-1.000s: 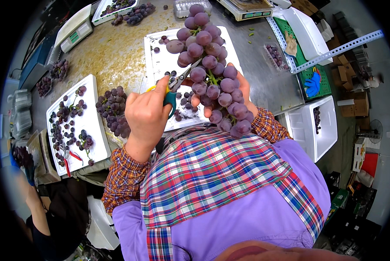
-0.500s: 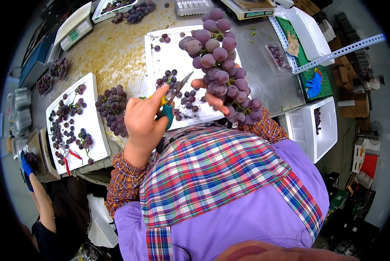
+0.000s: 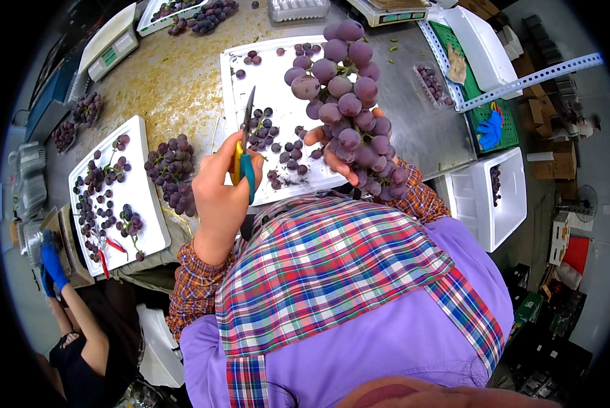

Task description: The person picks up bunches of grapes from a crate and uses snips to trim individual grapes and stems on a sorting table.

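Observation:
In my left hand (image 3: 222,197) is a pair of scissors (image 3: 245,160) with yellow and teal handles. Their dark blades point away from me, apart from the fruit. A large bunch of purple grapes (image 3: 349,105) rests in my right hand (image 3: 335,160), whose fingers curl around its left side; the rest of that hand is hidden behind the grapes. Beneath both hands lies a white tray (image 3: 235,95) with small clusters and loose grapes (image 3: 292,155) on it. Another bunch of grapes (image 3: 172,170) lies on the table beside my left hand.
To the left a second white tray (image 3: 152,221) holds grape sprigs and red-handled snips (image 3: 103,257). Scales (image 3: 111,44) stand at the back. At right are a perforated metal bar (image 3: 529,83) and a white bin (image 3: 516,211). A co-worker's blue-gloved hand (image 3: 52,262) is at far left.
My left hand has drawn the scissors leftward from the bunch, and their blades have swung to point away from me. The bunch has shifted slightly. The co-worker's gloved hands have moved.

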Motion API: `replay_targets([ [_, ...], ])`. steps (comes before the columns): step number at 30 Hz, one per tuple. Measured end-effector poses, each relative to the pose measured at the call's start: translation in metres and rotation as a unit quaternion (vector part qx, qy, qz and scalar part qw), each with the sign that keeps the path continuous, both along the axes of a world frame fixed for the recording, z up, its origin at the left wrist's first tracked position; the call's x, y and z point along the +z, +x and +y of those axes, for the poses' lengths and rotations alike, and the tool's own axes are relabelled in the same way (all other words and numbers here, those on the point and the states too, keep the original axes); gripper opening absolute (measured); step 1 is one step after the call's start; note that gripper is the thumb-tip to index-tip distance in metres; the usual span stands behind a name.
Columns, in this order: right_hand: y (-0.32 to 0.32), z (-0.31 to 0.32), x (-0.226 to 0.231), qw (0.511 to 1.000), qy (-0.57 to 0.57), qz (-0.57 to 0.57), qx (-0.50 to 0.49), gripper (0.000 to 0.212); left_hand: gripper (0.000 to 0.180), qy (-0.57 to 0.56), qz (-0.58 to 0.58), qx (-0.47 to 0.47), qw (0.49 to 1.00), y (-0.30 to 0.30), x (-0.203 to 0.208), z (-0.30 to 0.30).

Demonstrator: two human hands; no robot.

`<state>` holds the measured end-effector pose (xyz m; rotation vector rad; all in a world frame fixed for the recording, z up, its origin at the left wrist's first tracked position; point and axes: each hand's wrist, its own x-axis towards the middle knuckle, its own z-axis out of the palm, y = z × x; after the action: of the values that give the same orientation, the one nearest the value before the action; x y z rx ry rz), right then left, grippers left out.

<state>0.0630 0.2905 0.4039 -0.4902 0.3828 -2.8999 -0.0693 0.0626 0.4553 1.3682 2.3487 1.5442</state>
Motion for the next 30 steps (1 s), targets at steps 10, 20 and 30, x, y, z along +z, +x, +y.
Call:
replay_targets([
  [10, 0.004, -0.002, -0.001, 0.999, 0.02, 0.002, -0.039, 0.083, 0.048, -0.098, -0.173, -0.118, 0.973, 0.004, 0.049, -0.007],
  [20, 0.015, -0.009, 0.0, 0.993, 0.077, -0.041, -0.077, 0.081, 0.046, -0.186, -0.196, -0.247, 0.931, 0.007, 0.07, 0.008],
  [30, 0.022, -0.01, 0.006, 0.985, 0.081, -0.11, -0.106, 0.09, 0.041, -0.2, -0.233, -0.241, 0.921, 0.007, 0.067, 0.018],
])
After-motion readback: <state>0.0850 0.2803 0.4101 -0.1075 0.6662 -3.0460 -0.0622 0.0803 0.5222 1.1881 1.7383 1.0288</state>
